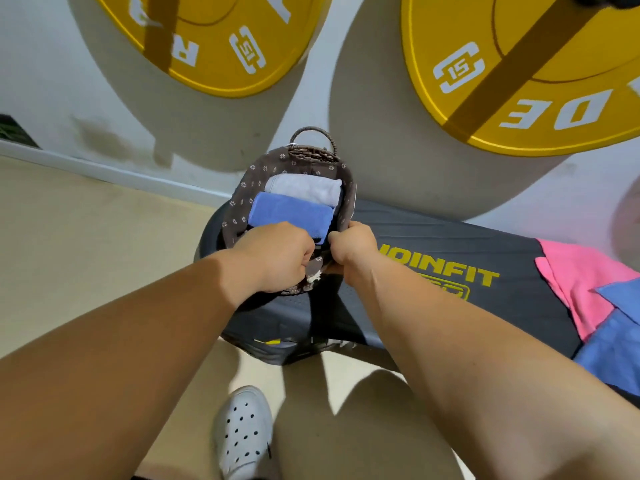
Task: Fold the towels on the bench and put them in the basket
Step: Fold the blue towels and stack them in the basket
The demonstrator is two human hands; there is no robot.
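A brown wicker basket (242, 192) with a flowered lining stands on the left end of the black bench (450, 244). Inside it lie a folded white towel (304, 188) at the back and a folded blue towel (291, 211) in front of it. My left hand (277, 254) and my right hand (351, 245) are both curled at the basket's near rim, the left one over the blue towel's near edge. What the fingers hold is hidden. A pink towel (575, 278) and a blue towel (616, 341) lie unfolded at the bench's right end.
Two yellow weight plates (214, 39) (519, 74) hang against the white wall behind the bench. Beige floor lies to the left. My white perforated shoe (242, 431) is on the floor below the bench's near edge.
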